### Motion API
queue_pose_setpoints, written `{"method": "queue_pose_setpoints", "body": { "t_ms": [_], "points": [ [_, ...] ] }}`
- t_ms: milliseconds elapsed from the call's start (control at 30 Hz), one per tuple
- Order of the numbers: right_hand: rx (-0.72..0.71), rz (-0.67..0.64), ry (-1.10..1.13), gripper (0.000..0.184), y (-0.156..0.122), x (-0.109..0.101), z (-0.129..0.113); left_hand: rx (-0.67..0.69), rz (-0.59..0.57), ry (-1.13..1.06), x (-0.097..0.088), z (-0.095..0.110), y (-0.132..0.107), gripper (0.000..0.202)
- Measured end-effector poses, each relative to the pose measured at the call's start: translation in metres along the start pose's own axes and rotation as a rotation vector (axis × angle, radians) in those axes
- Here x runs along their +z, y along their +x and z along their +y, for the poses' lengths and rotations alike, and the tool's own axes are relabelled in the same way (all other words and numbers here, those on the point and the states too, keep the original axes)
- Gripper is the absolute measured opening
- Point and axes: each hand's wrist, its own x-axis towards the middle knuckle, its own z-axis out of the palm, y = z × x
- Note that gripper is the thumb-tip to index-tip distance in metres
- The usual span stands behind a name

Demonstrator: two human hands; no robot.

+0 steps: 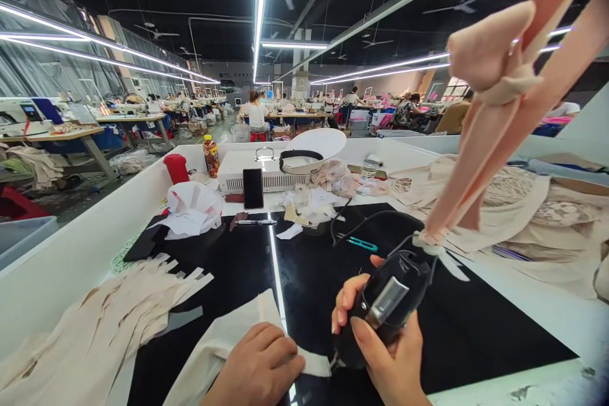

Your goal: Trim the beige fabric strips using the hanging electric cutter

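My right hand (pixel 380 342) is closed around a black hand-held tool (pixel 387 301) with a metal clip on its side and a cord running back over the table. A pink fabric strip (pixel 495 108) hangs from above, its lower end tied at the tool's top. My left hand (pixel 259 368) is curled, knuckles up, pressing down on a beige fabric piece (pixel 228 336) at the near edge of the black table top (pixel 314 266).
A stack of beige fabric pieces (pixel 95 330) lies at the left, lace garments (pixel 523 203) at the right. A white machine (pixel 266 171), phone (pixel 253 188), red cup (pixel 176 168), bottle (pixel 210 155), plastic bag (pixel 193 206), teal clippers (pixel 361 243) sit further back. Other workers sit far off.
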Motion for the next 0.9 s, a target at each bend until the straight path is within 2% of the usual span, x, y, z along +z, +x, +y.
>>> {"method": "queue_pose_setpoints", "body": {
  "t_ms": [200,467,600,733,800,900],
  "points": [
    [-0.027,-0.035,-0.009,0.065,0.001,0.0,0.0,-0.019,0.035,-0.031,0.003,-0.001,-0.003,0.011],
    [-0.01,-0.008,-0.015,0.074,0.0,0.0,-0.002,-0.052,0.073,-0.041,0.003,0.0,-0.002,0.012],
    [0.03,0.01,-0.027,0.073,0.002,-0.002,-0.003,-0.18,0.067,-0.17,-0.01,-0.004,-0.002,0.017],
    [0.031,0.014,-0.058,0.073,0.007,-0.002,-0.007,-0.319,0.078,-0.153,-0.027,-0.009,-0.005,0.018],
    [0.013,0.022,-0.063,0.072,0.008,0.0,-0.011,-0.321,0.05,-0.093,-0.034,-0.012,-0.005,0.019],
    [0.006,0.038,-0.061,0.061,0.01,0.001,-0.015,-0.241,-0.019,0.004,-0.037,-0.015,-0.009,0.021]
  ]
}}
